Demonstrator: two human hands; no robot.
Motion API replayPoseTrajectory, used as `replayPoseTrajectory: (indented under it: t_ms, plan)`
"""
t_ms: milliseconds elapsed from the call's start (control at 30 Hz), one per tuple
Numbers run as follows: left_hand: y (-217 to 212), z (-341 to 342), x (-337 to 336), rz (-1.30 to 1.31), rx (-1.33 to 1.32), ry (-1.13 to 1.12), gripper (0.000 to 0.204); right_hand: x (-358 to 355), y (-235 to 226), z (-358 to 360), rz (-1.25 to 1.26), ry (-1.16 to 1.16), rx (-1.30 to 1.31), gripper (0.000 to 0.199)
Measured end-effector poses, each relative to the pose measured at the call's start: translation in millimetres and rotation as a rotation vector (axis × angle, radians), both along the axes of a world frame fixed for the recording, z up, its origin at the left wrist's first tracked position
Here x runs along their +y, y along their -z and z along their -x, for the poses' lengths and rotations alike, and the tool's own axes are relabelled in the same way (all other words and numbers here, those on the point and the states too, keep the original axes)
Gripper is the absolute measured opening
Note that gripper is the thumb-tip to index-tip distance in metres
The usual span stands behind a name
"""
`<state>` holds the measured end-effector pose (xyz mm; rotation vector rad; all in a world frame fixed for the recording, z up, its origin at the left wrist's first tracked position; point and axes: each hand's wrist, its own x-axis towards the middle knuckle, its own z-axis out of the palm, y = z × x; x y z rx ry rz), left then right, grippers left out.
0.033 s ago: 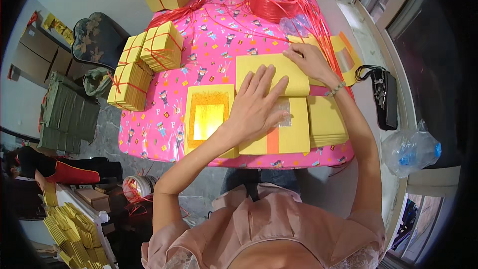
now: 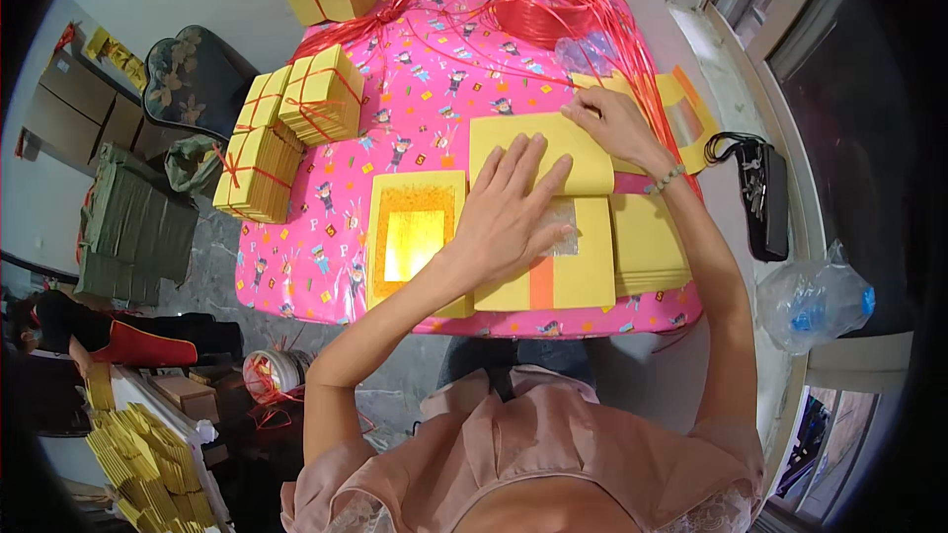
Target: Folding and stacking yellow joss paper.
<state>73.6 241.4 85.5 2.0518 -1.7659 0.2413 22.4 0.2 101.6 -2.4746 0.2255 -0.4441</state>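
pink, cartoon-patterned cloth (image 2: 425, 59) is spread beneath everything being handled. on it the left hand (image 2: 506, 215) lies flat with fingers slightly spread, its fingers over the upper yellow sheet (image 2: 588, 170) and its thumb over the lower yellow sheet (image 2: 588, 276), grasping neither. the right hand (image 2: 617, 128) is curled at the upper sheet's far right corner, thumb close to the fingers; whether paper is caught between them cannot be made out. both sheets lie centrally, towards the cloth's near edge, and whether they form one folded piece is unclear. they look like light, bendable paper, likely to slide and crease easily; a flat palm should steady them, and an edge or corner seems the best place to pinch. taken together, their long axis runs near to far, and the orange band (image 2: 541, 286) on the lower sheet follows that line. just to the right sits a yellow stack (image 2: 647, 247); to the left, a gold-faced stack (image 2: 415, 247). farther left stand tied yellow bundles (image 2: 321, 99), and at the far end rests a red cord coil (image 2: 553, 5).
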Motion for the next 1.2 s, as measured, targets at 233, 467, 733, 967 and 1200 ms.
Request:
replayPoseTrajectory:
  t_ms: [233, 467, 733, 967, 1200]
  plan:
    - [2, -2, -1, -0.018, 0.074, 0.035, 0.071, 13, -5, -14, 0.147, -0.054, -0.093, 0.025]
    - [5, -3, -4, -0.022, 0.077, 0.027, 0.072, 36, 3, -27, 0.138, -0.109, 0.082, 0.030]
    - [6, -5, -4, -0.032, 0.082, 0.033, 0.072, 32, 12, -32, 0.069, -0.167, 0.041, 0.030]
    - [7, -4, -2, -0.032, 0.097, 0.027, 0.072, 36, 7, -32, 0.051, -0.178, 0.088, 0.030]
    - [11, -3, -3, -0.059, 0.093, 0.008, 0.072, 38, 8, -30, 0.065, -0.165, 0.066, 0.030]
